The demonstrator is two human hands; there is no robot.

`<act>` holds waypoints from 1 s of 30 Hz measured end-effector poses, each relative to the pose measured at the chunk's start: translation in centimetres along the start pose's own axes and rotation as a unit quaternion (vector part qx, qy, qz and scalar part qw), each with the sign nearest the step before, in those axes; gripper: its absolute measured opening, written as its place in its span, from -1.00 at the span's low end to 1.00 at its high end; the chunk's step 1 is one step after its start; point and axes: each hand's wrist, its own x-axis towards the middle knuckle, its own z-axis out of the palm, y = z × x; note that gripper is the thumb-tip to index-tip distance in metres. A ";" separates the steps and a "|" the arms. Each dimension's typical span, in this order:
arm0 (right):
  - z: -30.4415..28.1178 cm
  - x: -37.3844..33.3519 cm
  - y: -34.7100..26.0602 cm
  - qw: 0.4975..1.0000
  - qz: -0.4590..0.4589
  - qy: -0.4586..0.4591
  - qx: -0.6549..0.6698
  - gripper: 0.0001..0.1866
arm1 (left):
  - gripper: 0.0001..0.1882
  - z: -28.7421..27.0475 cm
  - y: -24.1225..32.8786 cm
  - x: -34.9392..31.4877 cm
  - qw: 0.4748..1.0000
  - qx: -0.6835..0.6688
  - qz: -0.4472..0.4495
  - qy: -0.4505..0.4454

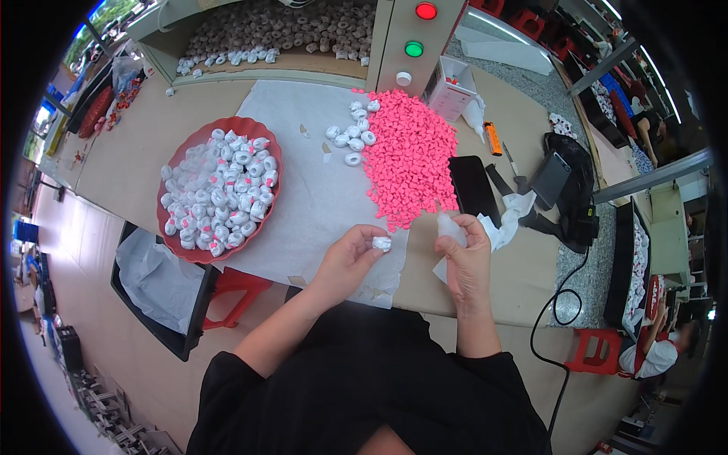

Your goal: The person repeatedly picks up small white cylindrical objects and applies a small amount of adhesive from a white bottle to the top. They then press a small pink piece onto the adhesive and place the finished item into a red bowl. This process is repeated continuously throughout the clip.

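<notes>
Between the thumb and fingers of my left hand [345, 262] is a small rounded white piece [382, 243], held over the front of the white sheet [303, 212]. My right hand [469, 262] grips a small translucent squeeze bottle [449, 227], its narrow nozzle pointing up and away from me, apart from the white piece. Just beyond both hands spreads a heap of tiny pink pieces [409, 159]. Several loose white pieces [353, 138] lie along the heap's left side. Farther left, a red scalloped basket [176, 155] is full of white pieces [227, 189], some with pink bits on them.
Right of the heap lie a black phone [472, 186], crumpled tissue [516, 212], an orange lighter [493, 139] and a thin-bladed tool [510, 159]. A white box [449, 87] stands behind. A shelf of white pieces [280, 34] closes the back. A black tray [155, 280] sits lower left.
</notes>
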 end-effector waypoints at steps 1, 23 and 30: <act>-0.1 0.1 -0.3 1.000 0.005 -0.007 -0.023 -0.50 | -0.76 0.0 0.0 -0.3 1.000 0.000 -0.011 -0.015; 1.4 3.3 0.7 0.763 -0.207 -0.106 -0.603 -0.83 | -0.75 -0.9 -0.1 0.5 0.986 -0.125 0.040 0.106; 1.9 2.8 -0.3 0.727 -0.047 -0.010 -0.685 -0.76 | -0.75 -1.2 -0.1 0.4 0.984 -0.142 0.033 0.106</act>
